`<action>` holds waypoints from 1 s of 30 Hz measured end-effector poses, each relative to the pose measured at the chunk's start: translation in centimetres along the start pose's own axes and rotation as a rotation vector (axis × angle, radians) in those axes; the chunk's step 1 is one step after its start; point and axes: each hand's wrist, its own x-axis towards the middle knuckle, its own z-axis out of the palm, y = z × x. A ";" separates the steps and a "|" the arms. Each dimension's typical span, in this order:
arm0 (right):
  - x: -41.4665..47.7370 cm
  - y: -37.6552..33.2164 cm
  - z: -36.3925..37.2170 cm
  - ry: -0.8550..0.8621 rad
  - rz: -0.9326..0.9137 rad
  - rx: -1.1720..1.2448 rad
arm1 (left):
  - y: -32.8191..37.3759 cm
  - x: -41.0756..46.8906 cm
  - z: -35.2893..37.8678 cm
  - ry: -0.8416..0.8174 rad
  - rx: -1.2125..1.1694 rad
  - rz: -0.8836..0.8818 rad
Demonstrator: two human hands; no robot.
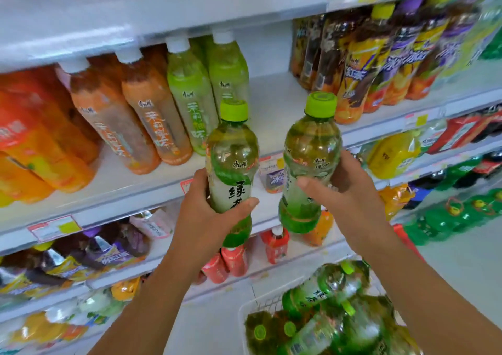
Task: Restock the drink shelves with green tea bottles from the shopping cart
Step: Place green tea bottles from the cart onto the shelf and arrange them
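Observation:
My left hand (pixel 202 210) grips a green tea bottle (pixel 232 153) with a lime cap, held upright in front of the middle shelf (pixel 274 102). My right hand (pixel 350 191) grips a second green tea bottle (pixel 311 148), also upright, just to the right of the first. Both bottles hover before a bare gap on the shelf between pale green bottles (pixel 190 94) and dark iced tea bottles (pixel 353 64). Several more green tea bottles (pixel 328 314) lie in the white shopping cart (pixel 244 311) at the lower right.
Orange-labelled bottles (pixel 130 115) fill the shelf's left side. Lower shelves hold purple, red and yellow drinks (pixel 274 243). Price tags (pixel 54 228) hang on the shelf edges. An upper shelf board (pixel 190 9) runs overhead. Green bottles (pixel 461 213) stand at the far right.

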 end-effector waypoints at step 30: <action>18.2 4.1 1.9 -0.106 -0.446 -0.147 | -3.5 12.0 1.2 0.544 0.010 0.651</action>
